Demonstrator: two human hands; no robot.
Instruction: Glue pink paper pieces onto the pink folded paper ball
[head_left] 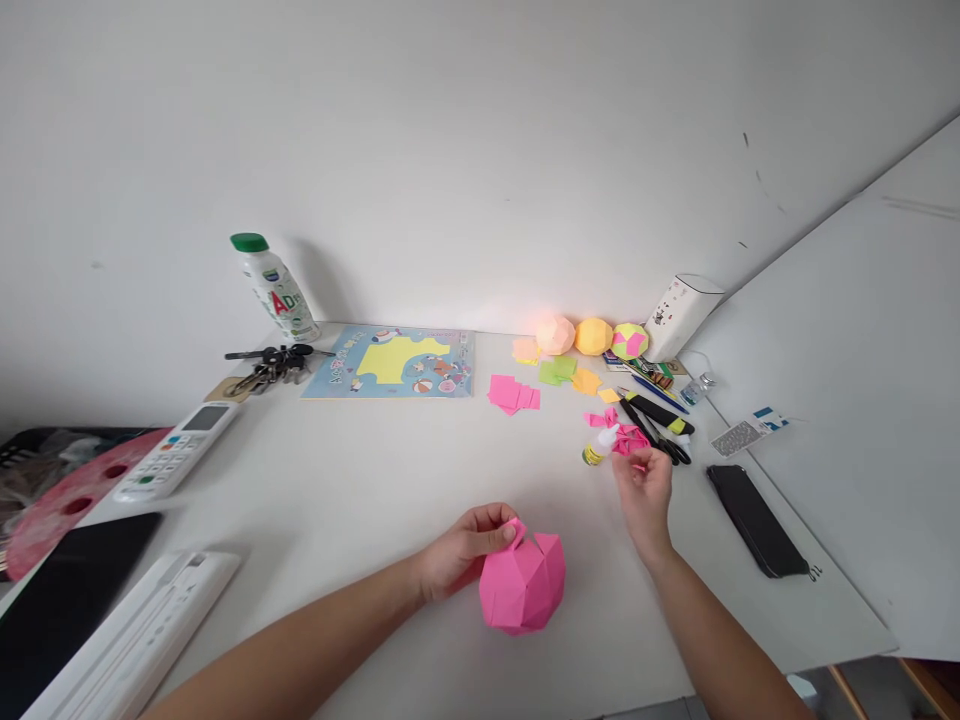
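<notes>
My left hand [465, 550] is closed on the upper edge of a pink folded-paper ball [523, 585] that rests on the white table [352, 480] in front of me. My right hand [643, 490] reaches forward to a small heap of folded pink paper pieces [628, 438]; its fingers are curled at the heap's near edge, and I cannot make out whether they hold a piece. A small glue bottle [600, 446] lies just left of that heap.
Three finished paper balls [592, 337] line the wall, with pink [511, 393], green and orange paper squares before them. Pens and scissors [660, 425] lie right of the heap, a black phone [756, 520] further right. Keys [270, 366], a bottle [271, 285], a remote [176, 452] and a sticker sheet [394, 362] occupy the left.
</notes>
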